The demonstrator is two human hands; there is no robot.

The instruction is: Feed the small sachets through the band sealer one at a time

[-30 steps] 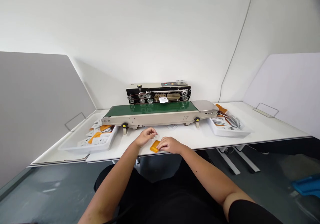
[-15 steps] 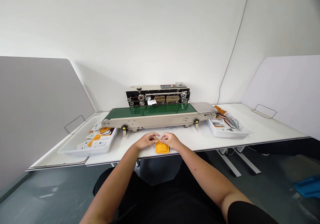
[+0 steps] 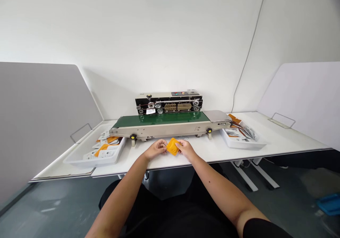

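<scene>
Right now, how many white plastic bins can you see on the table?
2. The left bin is near the left end of the green belt; the right bin is near the machine's right end. No others show.

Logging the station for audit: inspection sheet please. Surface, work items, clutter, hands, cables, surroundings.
Surface: white table, bearing belt machine.
Work items: orange packet, held raised at an angle; white packet at the machine's rollers.
Clutter: left tray, right tray; jumbled packets in both.
Hands: right hand grips the orange packet's right side; left hand at its left, grip unclear.
Cables: grey cable along white wall.
Surroundings: left panel, right panel; blue object at far right.
</scene>
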